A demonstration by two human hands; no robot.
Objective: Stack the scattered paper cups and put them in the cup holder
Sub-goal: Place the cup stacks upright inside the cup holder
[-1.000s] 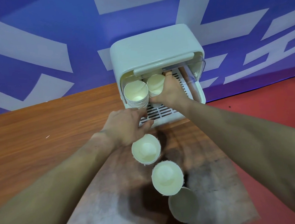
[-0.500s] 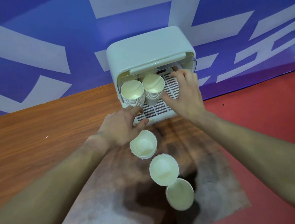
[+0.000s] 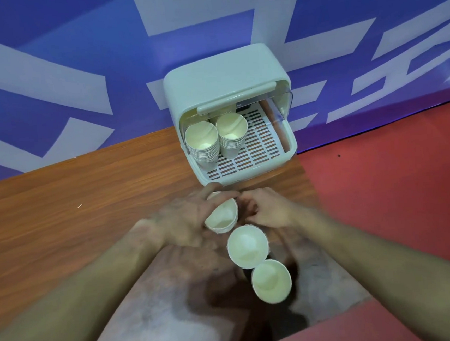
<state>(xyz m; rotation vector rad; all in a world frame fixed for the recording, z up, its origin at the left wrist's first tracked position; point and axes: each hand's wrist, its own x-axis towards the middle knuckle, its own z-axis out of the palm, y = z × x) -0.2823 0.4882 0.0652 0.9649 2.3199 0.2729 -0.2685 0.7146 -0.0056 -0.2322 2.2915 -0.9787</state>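
We see the wood table w/ the cup holder at its back edge by the blue wall, lid up, two cup stacks upright on its slotted tray. Our left hand curls round the nearest loose cup, tilted, mouth toward us. Right hand sits just beside it, fingers bent; can't tell if it holds anything. Two more cups stand upright in a line toward us, below the held one, nearer the right hand. Pale cream paper, rolled rims, empty.
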